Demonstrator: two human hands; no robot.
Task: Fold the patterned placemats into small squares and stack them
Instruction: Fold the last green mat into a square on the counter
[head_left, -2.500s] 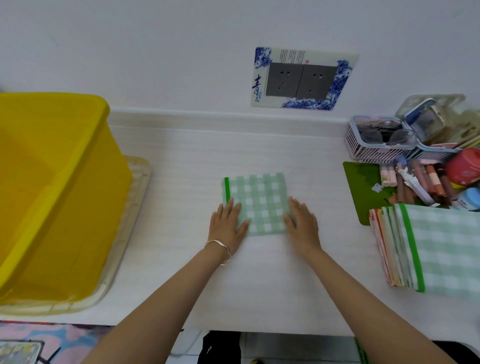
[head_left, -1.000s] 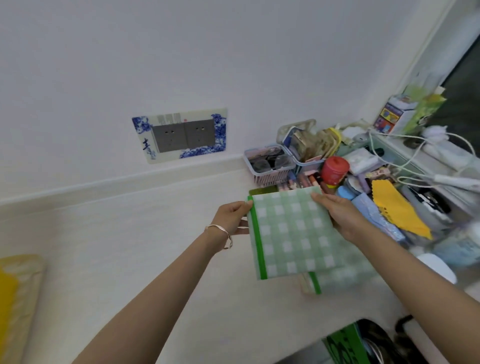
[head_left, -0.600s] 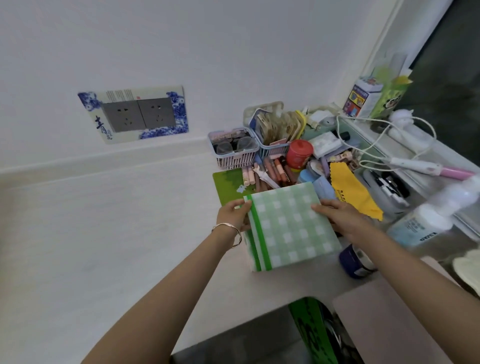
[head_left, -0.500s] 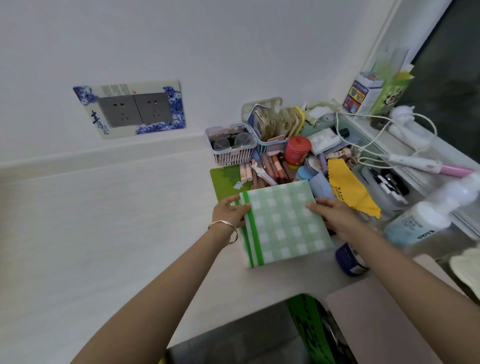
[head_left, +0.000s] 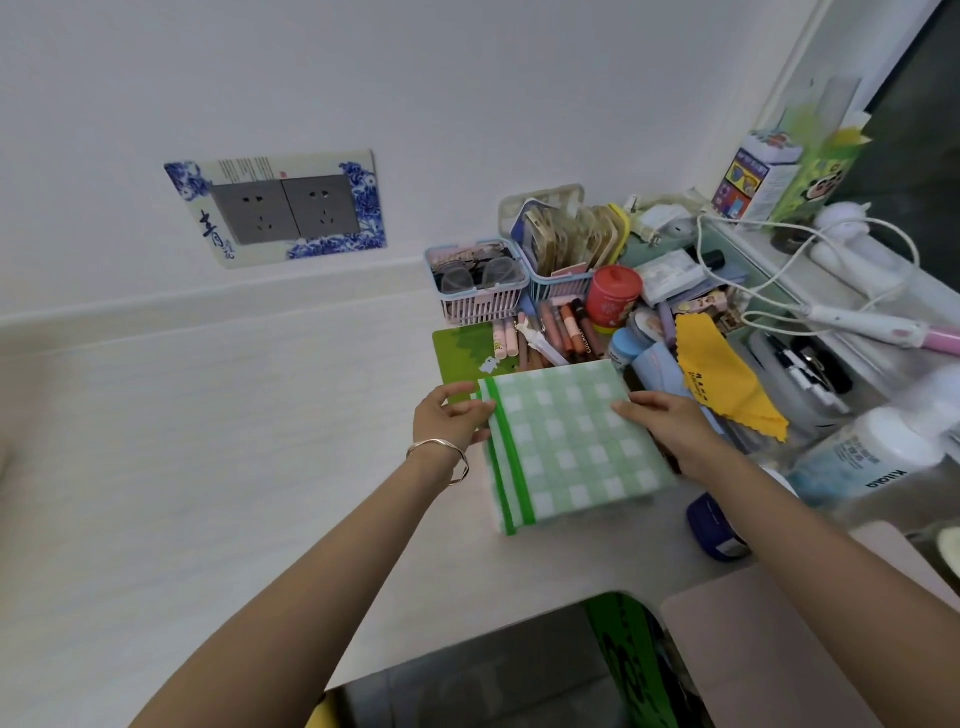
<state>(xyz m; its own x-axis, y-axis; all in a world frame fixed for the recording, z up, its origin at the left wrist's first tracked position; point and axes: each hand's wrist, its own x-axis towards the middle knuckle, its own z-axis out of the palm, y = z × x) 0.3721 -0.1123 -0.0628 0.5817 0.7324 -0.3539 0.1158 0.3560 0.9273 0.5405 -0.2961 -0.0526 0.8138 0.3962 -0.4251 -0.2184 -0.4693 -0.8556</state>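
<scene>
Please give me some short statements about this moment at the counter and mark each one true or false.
1. Both hands touch the folded green checked placemat. True.
2. The left hand wears a thin metal bracelet. True.
3. The red round tin lies left of the grey wall sockets. False: it stands to their right.
4. The yellow cloth with zigzag edge covers the placemat. False: it lies beside it, past the right hand.
</scene>
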